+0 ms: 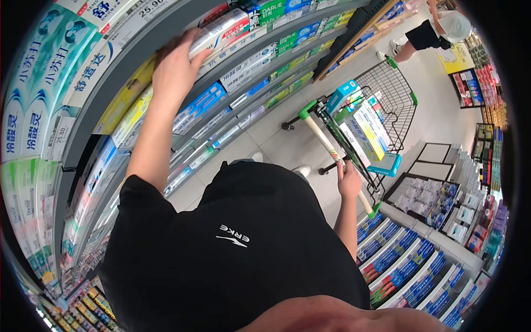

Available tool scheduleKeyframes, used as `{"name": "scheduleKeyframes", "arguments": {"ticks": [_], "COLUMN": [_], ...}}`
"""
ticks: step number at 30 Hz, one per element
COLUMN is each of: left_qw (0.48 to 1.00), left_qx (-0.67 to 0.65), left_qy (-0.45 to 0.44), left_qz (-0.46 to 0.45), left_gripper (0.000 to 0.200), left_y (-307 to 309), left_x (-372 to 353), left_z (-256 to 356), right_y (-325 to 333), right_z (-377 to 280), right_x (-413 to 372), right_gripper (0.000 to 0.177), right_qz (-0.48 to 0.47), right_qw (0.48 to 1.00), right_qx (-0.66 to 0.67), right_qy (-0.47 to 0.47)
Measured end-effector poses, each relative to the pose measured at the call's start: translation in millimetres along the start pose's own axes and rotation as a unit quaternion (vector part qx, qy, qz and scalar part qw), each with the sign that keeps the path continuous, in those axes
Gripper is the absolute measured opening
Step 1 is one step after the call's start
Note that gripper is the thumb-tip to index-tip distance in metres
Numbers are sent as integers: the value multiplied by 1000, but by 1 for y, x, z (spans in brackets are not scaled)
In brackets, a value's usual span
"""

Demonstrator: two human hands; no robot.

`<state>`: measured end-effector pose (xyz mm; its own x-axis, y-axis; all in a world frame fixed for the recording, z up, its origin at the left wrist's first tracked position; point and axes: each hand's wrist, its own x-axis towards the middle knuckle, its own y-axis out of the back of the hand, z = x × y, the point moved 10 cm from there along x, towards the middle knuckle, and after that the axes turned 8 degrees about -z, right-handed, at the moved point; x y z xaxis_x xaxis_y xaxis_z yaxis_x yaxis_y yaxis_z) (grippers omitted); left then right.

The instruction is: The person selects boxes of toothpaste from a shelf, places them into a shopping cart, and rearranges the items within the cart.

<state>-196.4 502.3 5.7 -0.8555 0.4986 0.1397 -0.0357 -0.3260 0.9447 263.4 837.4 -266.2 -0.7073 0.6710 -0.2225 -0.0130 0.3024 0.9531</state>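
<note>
My left hand (pixel 176 67) reaches up to the shelf on the left and grips the end of a white and red toothpaste box (pixel 225 34), thumb along its near side. The fingertips behind the box are partly hidden. Beside that hand lie yellow boxes (pixel 126 95) and, farther along, green Darlie boxes (pixel 272 11). My right hand (pixel 348 178) is wrapped round the pale handle (pixel 322 138) of a shopping cart. In the cart's wire basket (pixel 394 83) lie a teal box (pixel 343 95), a yellow and white box (pixel 366 131) and other packages.
Curved shelves (pixel 232 91) full of toothpaste boxes run along the left. Pale tiled floor (pixel 265 130) lies between shelf and cart. Another person (pixel 434 33) stands beyond the cart. Toothbrush racks (pixel 406 265) fill the lower right, with a display stand (pixel 423 196) above them.
</note>
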Motion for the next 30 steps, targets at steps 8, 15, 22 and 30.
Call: {"name": "scheduleKeyframes", "arguments": {"ticks": [8,15,22,30], "left_qw": [996,987,975,998], "left_qx": [1,-4,60,2], "left_qy": [-53,-101,-123,-46], "left_qz": [65,125,177,35], "left_gripper": [56,54,45,73], "left_y": [-1,0,13,20], "left_x": [3,-1,-7,-18], "left_z": [-7,-5,11,5], "right_y": [1,1,-5,-7], "right_z": [-1,-9,-16,-28], "right_x": [-1,-1,-2,-6], "right_gripper": [42,45,45,46], "right_qz": [9,-15,-36,-34], "right_qw": [1000,1000,999,999], "right_qx": [11,6,-4,-2], "right_qy": [-15,-21,-12,-15]}}
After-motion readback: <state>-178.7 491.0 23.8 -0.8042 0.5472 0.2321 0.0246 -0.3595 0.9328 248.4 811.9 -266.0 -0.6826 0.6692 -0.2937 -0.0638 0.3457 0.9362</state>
